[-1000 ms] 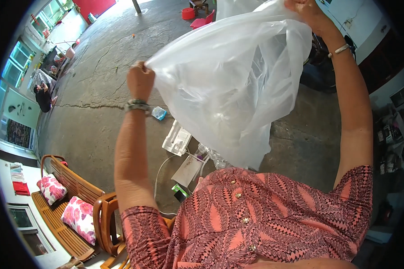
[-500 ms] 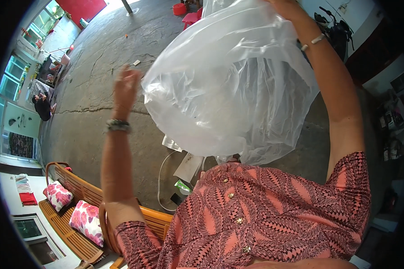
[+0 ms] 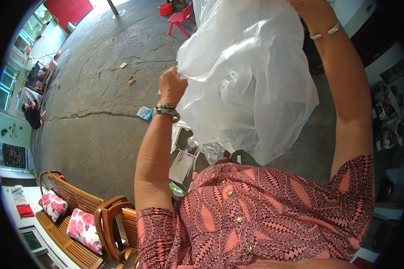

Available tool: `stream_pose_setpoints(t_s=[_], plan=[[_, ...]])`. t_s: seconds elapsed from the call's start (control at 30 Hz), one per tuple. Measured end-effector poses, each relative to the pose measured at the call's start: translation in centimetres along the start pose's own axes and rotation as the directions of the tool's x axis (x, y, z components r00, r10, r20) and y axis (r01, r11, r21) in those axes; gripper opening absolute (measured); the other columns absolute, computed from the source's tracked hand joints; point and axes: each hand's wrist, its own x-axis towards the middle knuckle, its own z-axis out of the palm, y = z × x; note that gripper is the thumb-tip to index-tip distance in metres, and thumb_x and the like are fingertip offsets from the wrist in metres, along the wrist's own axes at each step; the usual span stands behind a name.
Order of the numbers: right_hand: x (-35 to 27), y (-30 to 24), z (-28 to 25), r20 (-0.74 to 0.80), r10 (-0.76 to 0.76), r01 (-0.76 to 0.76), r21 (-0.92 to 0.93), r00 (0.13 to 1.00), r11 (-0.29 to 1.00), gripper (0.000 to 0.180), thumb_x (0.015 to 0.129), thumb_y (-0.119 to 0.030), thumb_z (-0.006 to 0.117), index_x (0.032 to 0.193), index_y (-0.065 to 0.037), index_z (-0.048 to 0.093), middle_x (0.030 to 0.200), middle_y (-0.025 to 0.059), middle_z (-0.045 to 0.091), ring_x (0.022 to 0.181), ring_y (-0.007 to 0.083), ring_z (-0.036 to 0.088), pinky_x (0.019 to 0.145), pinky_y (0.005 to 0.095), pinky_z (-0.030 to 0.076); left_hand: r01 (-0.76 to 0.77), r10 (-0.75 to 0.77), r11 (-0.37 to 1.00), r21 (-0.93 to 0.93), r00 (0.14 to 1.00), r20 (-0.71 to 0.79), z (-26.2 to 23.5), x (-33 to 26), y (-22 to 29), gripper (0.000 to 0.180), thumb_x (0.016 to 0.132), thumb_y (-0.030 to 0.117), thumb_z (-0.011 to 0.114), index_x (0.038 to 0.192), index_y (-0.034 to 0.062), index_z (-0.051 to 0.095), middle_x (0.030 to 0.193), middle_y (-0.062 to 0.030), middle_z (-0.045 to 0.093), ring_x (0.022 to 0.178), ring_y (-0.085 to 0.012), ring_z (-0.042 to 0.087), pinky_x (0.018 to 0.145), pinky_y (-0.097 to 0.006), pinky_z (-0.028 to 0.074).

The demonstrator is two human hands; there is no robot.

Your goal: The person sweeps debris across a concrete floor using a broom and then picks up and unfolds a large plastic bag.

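Note:
A large, clear plastic bag (image 3: 256,85) hangs crumpled and partly spread out before me. My left hand (image 3: 173,84) is closed on the bag's left edge, its fingers curled in. Up at the top of the view, my right hand (image 3: 307,11) grips the bag's upper right side; its fingertips are partly cut off by the picture's edge. Below the bag lie crinkled clear plastic wrapping (image 3: 211,151), a pale flat board (image 3: 182,166) and a green-and-white packet (image 3: 177,189).
A wooden bench (image 3: 78,190) with flowered cushions (image 3: 85,228) stands at the lower left. On the cracked concrete floor (image 3: 94,143) lies a blue packet (image 3: 144,113). A red chair (image 3: 181,19) is at the far side, and another person (image 3: 32,114) is at the far left.
My left hand was apart from the bag and blurred; it has moved right and taken hold of its edge. The bag now hangs narrower, and more floor shows at left.

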Motion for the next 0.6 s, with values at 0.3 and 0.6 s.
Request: stream_pose_setpoints(t_s=[0.3,0.6], plan=[[-5.7,6.0,-7.3,-0.224,0.041,-0.147,-0.478,0.974,0.866,0.014,0.079,-0.01,0.061,0.074,0.002,0.065,0.063,0.0075,0.063,0.056,0.0111,0.05,0.054,0.0292,0.042,0.012,0.162,0.925,0.38,0.892,-0.423,-11.2,7.2,3.3,0.034,0.067,0.016,0.058,0.099,0.0075,0.067,0.09,-0.019,0.067,0.085,-0.036,0.065,0.076,-0.042,0.05],[-6.3,12.2,-6.1,-0.322,-0.33,-0.092,-0.825,0.887,0.557,0.02,0.082,-0.021,0.057,0.081,-0.001,0.059,0.074,0.0222,0.059,0.064,0.034,0.059,0.06,0.0417,0.046,-0.205,0.238,0.962,0.182,0.954,-0.184,-14.5,7.0,3.8,0.028,0.074,0.015,0.05,0.09,-0.0014,0.066,0.08,-0.0227,0.066,0.07,-0.0336,0.064,0.064,-0.039,0.048]])
